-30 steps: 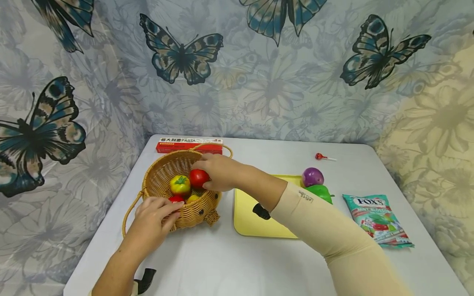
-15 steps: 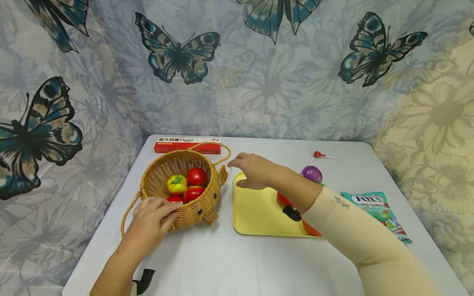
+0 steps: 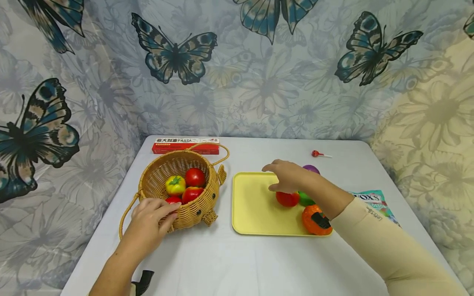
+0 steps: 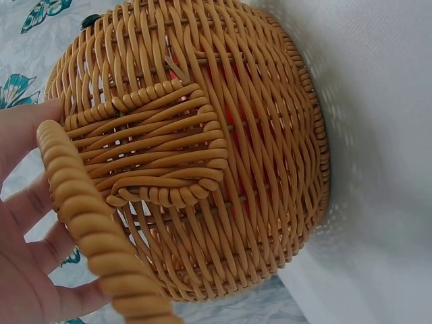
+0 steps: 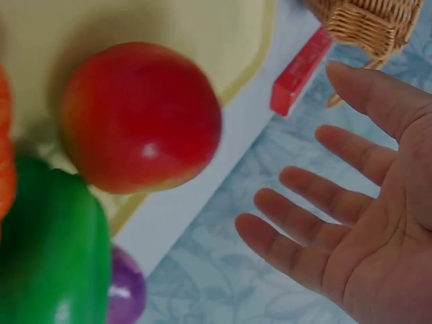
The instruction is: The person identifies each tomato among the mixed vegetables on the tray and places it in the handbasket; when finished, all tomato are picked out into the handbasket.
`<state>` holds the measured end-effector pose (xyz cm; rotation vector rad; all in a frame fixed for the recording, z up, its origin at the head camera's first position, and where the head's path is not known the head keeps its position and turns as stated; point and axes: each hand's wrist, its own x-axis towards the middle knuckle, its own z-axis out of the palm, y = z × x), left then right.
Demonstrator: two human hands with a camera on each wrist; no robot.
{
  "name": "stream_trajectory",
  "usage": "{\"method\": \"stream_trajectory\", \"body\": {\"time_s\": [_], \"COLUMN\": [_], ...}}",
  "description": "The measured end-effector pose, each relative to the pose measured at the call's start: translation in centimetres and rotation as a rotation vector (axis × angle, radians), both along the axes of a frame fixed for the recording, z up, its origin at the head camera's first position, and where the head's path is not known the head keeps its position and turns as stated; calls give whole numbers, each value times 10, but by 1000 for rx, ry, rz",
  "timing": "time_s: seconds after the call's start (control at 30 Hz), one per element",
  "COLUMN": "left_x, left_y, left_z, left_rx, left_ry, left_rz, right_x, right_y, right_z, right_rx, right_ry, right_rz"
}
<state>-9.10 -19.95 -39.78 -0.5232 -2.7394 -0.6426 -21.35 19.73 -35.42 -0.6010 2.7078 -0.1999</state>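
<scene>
My left hand grips the near left rim of a wicker basket; in the left wrist view its fingers and thumb hold the rim beside the rope-like handle. Inside the basket lie a yellow-green pepper-like vegetable and several red fruits. My right hand hovers with spread fingers over the far edge of a yellow tray, holding nothing. Nearest to it on the tray is a round red fruit, apart from the fingers. A green bell pepper sits close by.
An orange ribbed pumpkin-like item occupies the tray's near right corner. Behind the tray is a purple round vegetable. A red pasta box lies at the back left, a lollipop at the back right, a candy bag right of the tray.
My right hand has let go of a red fruit in the basket and moved right, to above the tray. My left hand has stayed on the basket rim.
</scene>
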Motion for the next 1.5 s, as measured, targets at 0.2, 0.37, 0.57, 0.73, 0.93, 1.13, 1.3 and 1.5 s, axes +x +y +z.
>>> {"method": "stream_trajectory", "body": {"time_s": [0.2, 0.37, 0.57, 0.73, 0.93, 1.13, 1.3, 1.5], "left_x": [0, 0, 0, 0, 0, 0, 1, 0], "left_y": [0, 0, -1, -1, -1, 0, 0, 1], "left_z": [1, 0, -1, -1, -1, -3, -3, -3], "left_rx": [-4, -3, 4, 10, 4, 9, 8, 3], "left_ry": [-22, -18, 35, 34, 13, 17, 20, 27], "left_rz": [5, 4, -4, -9, -4, -9, -8, -7], "right_x": [3, 5, 8, 9, 10, 11, 9, 5], "right_y": [20, 30, 33, 33, 30, 30, 32, 35], "right_z": [-11, -19, -28, -32, -32, -31, -22, -9], "right_rx": [50, 81, 74, 63, 57, 52, 29, -22], "right_ry": [-82, -150, -167, -138, -110, -107, -83, -61], "right_rz": [-26, -56, -26, -8, 17, -3, -2, -8]}}
